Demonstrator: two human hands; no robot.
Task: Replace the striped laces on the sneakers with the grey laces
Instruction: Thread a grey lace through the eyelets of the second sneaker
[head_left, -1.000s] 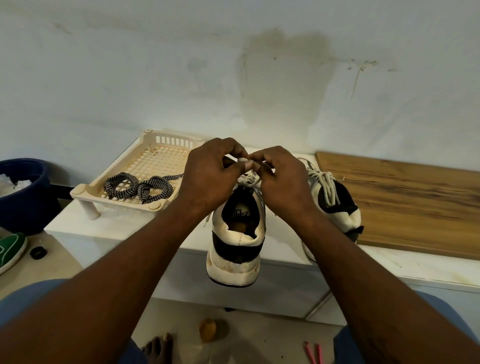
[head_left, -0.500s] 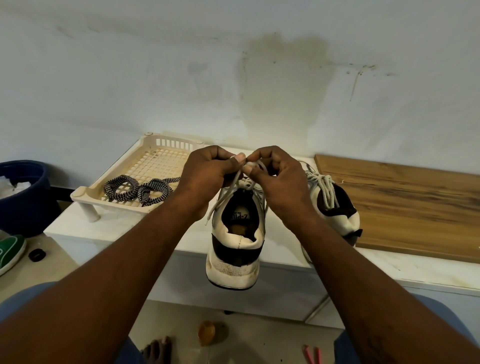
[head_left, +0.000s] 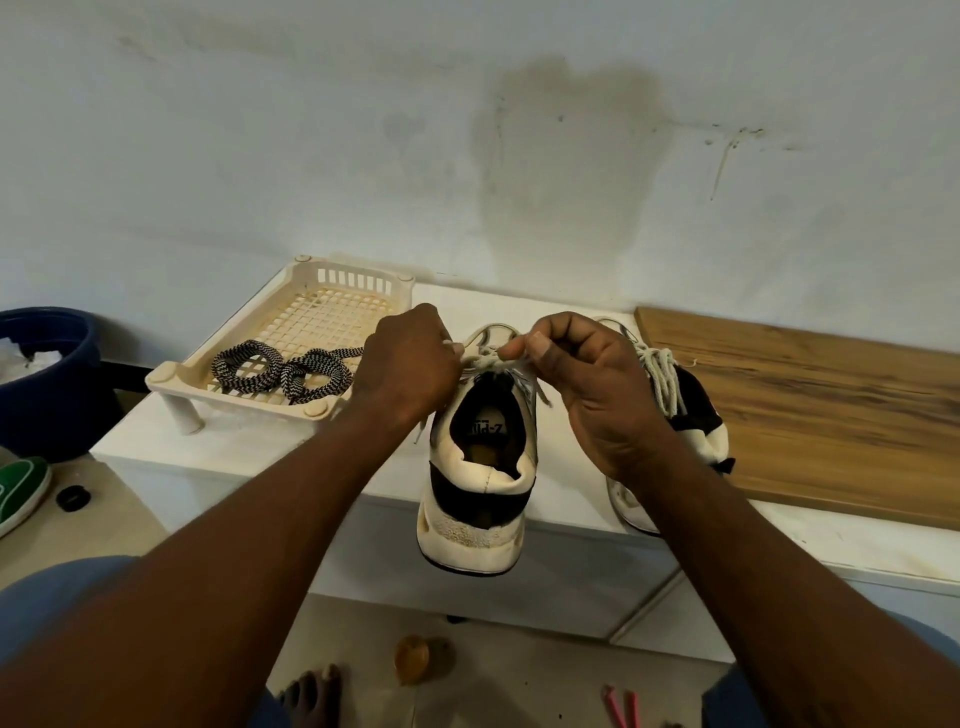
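Note:
A white and black sneaker stands on the white counter, heel towards me and overhanging the front edge. Its grey lace is knotted at the top of the tongue. My left hand pinches one side of that lace and my right hand pinches the other, a loop showing between them. The second sneaker, laced in grey, sits behind my right hand and is partly hidden by it. Two striped black and white laces lie coiled in a cream plastic tray on the left.
A wooden board lies on the counter's right part. A dark blue bucket stands on the floor at the left, beside a green shoe and a small black ring. A wall rises right behind the counter.
My hands have drawn apart sideways, pulling the grey lace out to each side at the top of the near sneaker. The sneakers and the striped laces have stayed where they were.

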